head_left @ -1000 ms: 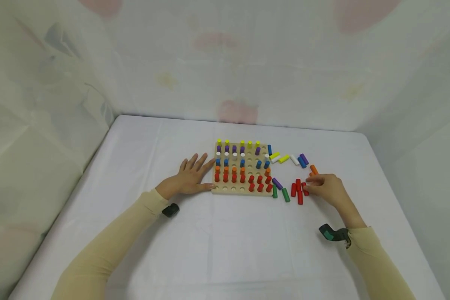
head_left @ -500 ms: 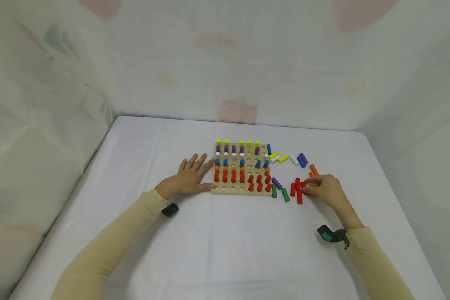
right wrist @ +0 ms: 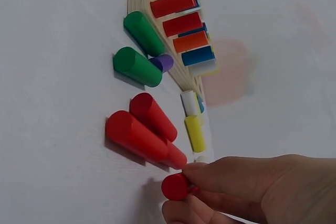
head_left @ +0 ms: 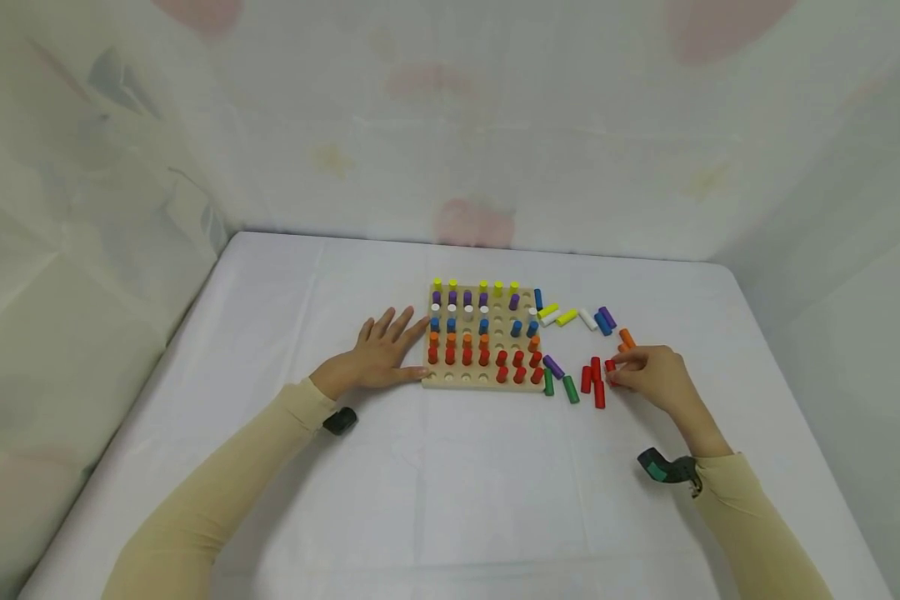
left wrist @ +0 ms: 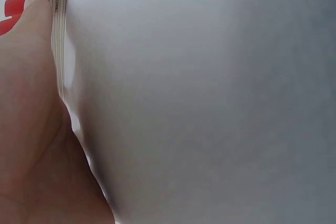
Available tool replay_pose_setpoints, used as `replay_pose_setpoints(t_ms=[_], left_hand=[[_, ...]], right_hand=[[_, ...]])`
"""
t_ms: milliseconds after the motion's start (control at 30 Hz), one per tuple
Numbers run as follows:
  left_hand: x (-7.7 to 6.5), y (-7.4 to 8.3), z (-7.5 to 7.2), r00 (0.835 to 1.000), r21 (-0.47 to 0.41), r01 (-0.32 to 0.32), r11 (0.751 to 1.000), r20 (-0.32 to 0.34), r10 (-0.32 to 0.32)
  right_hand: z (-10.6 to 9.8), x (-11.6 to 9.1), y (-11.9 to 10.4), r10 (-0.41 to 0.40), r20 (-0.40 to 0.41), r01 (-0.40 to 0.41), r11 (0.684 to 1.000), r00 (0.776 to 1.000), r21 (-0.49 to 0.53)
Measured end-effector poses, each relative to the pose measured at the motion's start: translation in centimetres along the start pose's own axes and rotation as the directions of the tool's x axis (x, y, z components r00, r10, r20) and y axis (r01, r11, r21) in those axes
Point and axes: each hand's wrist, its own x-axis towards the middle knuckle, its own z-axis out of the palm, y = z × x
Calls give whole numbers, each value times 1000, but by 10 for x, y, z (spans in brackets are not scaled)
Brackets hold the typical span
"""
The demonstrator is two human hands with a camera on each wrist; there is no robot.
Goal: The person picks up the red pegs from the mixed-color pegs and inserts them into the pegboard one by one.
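A wooden peg board (head_left: 474, 386) stands mid-table, with rows of yellow, purple, white, blue, orange and red pegs upright in its holes. My left hand (head_left: 381, 350) lies spread at the board's left side. Its thumb touches the board's near left corner; in the left wrist view that thumb (left wrist: 38, 14) is against the board's layered edge (left wrist: 59, 40). To the right of the board, my right hand (head_left: 656, 377) pinches a red peg (right wrist: 174, 187) between thumb and fingers, its round end facing the right wrist camera. The fingers hide the peg's other end.
Several loose red pegs (head_left: 599, 394) lie just left of my right hand. Green pegs (head_left: 572, 390) and a purple peg (head_left: 554, 367) lie beside the board. Orange pegs (head_left: 627, 338) lie beyond the hand; yellow, white and blue pegs are scattered farther back.
My right hand has shifted only slightly, and the red peg at its fingertips has turned and come up a little. The left hand and the board hold still.
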Motion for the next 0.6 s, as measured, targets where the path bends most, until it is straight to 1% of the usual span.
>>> replay_pose_setpoints(t_ms=[233, 433, 600], left_hand=[[-1, 1, -1, 1000, -3, -3, 1000, -4, 3], [-1, -1, 0, 1000, -8, -6, 1000, 5, 6], [-1, -2, 0, 1000, -10, -15, 1000, 0, 15]], right_hand=[[-4, -2, -7, -24, -22, 24, 1000, 999, 13], [-3, -2, -15, -24, -21, 25, 999, 999, 20], [-2, -3, -22, -49, -41, 50, 998, 998, 23]])
